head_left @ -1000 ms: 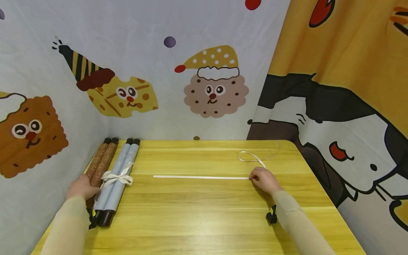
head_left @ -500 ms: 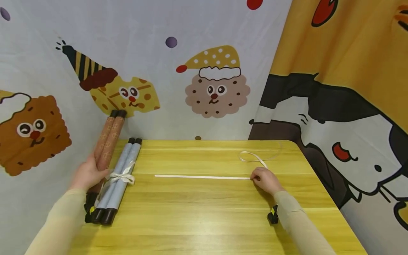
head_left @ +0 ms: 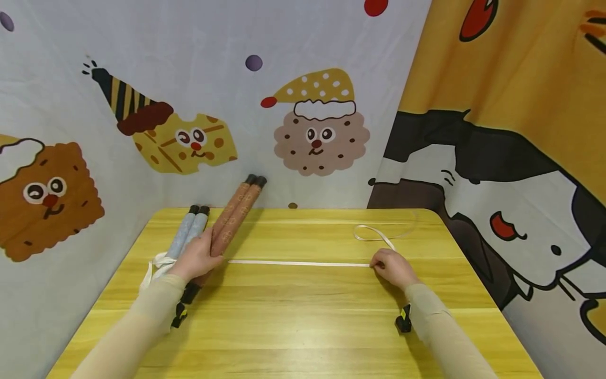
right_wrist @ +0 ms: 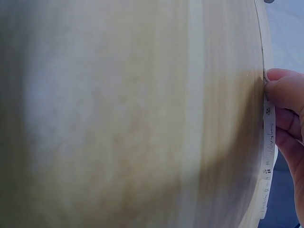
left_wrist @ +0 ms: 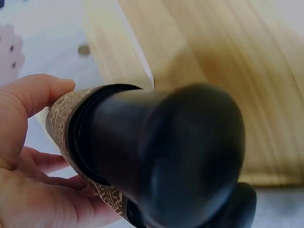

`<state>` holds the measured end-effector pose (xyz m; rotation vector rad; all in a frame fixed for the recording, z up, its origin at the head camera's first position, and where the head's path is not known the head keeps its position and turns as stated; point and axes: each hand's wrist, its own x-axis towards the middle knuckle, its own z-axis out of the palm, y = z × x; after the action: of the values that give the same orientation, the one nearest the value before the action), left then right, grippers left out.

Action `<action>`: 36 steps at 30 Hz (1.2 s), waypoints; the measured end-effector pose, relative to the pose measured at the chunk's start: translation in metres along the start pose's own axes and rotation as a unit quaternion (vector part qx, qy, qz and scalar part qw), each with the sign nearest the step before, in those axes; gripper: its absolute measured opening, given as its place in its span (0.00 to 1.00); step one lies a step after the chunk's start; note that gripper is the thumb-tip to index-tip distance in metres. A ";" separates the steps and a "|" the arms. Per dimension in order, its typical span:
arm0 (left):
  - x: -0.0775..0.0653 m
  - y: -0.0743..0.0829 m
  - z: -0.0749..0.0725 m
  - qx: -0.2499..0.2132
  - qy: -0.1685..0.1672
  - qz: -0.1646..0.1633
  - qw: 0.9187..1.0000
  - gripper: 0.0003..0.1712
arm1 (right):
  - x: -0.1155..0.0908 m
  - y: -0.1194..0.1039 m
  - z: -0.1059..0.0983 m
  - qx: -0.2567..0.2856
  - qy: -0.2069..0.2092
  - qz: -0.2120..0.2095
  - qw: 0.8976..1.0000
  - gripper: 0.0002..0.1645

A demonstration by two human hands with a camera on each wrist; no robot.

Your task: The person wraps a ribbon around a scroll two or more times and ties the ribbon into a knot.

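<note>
"Cartoon-printed cloth [head_left: 208, 47] hangs behind, an orange curtain [head_left: 530, 73] off to the right, and a yellow wood-grain table [head_left: 303, 321] fills the foreground. What's the left hand [head_left: 198, 257] up to?"

"Clamped firmly on a pair of brown patterned scrolls [head_left: 235, 218], thumb on one side, fingers curled round the other!"

"And where along them does the grip sit?"

"Nearer the person's end. The longer stretch reaches out past the knuckles, slanting up and to the right, black tips [head_left: 255, 180] showing against the cloth. Dark caps [left_wrist: 190, 152] stick out on the near side of the palm, one looming huge in the left wrist view."

"Over to the right hand [head_left: 392, 266], then."

"Thumb and fingertips together, pinching a narrow white ribbon [head_left: 299, 263]. From that pinch it runs straight leftward across the table, and the visible run stops just beside the left hand. Whether it passes beneath the scrolls, I can't tell."

"Beyond the pinch?"

"A loose loop, curling over the tabletop! Small dark lettering shows on it in the right wrist view."

"Anything more at far left?"

"Two grey-blue scrolls [head_left: 191, 229], tied with a white bow [head_left: 160, 265], lying partly hidden behind the left hand and sleeve [head_left: 142, 321]."
</note>
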<state>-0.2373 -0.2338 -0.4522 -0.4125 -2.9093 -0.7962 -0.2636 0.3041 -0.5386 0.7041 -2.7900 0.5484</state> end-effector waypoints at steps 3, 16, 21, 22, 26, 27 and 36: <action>0.007 0.010 0.015 0.014 -0.017 0.007 1.000 0.51 | 0.000 0.001 0.001 -0.001 0.007 -0.002 1.000 0.13; 0.025 0.047 0.050 0.018 -0.072 -0.021 0.997 0.44 | -0.001 0.004 0.002 0.002 0.014 -0.010 1.000 0.13; 0.031 0.054 0.061 0.033 -0.096 -0.047 0.994 0.43 | -0.001 0.004 0.002 -0.001 0.005 0.003 1.000 0.13; 0.031 0.056 0.063 0.034 -0.102 -0.052 0.993 0.43 | -0.001 0.004 0.002 0.000 0.003 0.004 1.000 0.13; 0.033 0.068 0.068 0.031 -0.123 -0.059 0.990 0.41 | -0.002 0.002 0.003 0.002 0.010 0.001 1.000 0.12; 0.034 0.072 0.069 0.032 -0.128 -0.061 0.989 0.40 | -0.002 0.002 0.003 0.002 0.012 -0.001 1.000 0.12; 0.038 0.114 0.084 0.016 -0.170 -0.103 0.980 0.54 | -0.001 0.001 0.002 -0.001 0.002 0.001 1.000 0.13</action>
<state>-0.2433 -0.0880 -0.4624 -0.2690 -3.3229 -0.7709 -0.2639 0.3042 -0.5412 0.7001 -2.7875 0.5463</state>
